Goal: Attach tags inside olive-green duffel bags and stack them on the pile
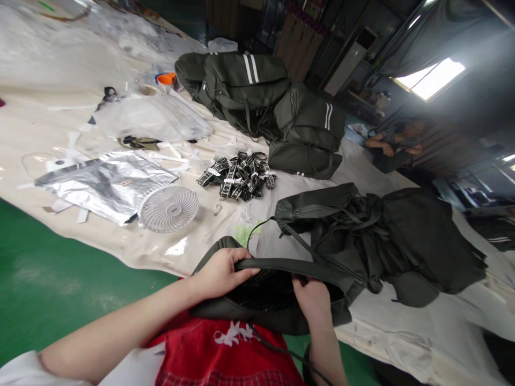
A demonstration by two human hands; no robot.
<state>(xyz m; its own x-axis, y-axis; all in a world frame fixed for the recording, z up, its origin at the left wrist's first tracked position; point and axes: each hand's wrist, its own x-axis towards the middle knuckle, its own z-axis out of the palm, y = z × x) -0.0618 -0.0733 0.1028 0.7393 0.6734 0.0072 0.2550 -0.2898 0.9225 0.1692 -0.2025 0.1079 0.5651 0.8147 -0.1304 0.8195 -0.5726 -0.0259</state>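
Note:
A dark green bag lies open at the table's edge against my red apron, its mouth facing me. My left hand pinches the far rim of the mouth, thumb on the near side. At the right part of the opening my right hand reaches in, its fingers curled at the inner side of the same rim and partly hidden. The inside of the bag is dark, so its contents cannot be made out. More dark green bags lie to the right, close to the one I hold.
Further back stand several dark green bags with white stripes. A pile of black lettered straps, a white fan, a silver foil bag and clear plastic lie on the table. A person sits at the right.

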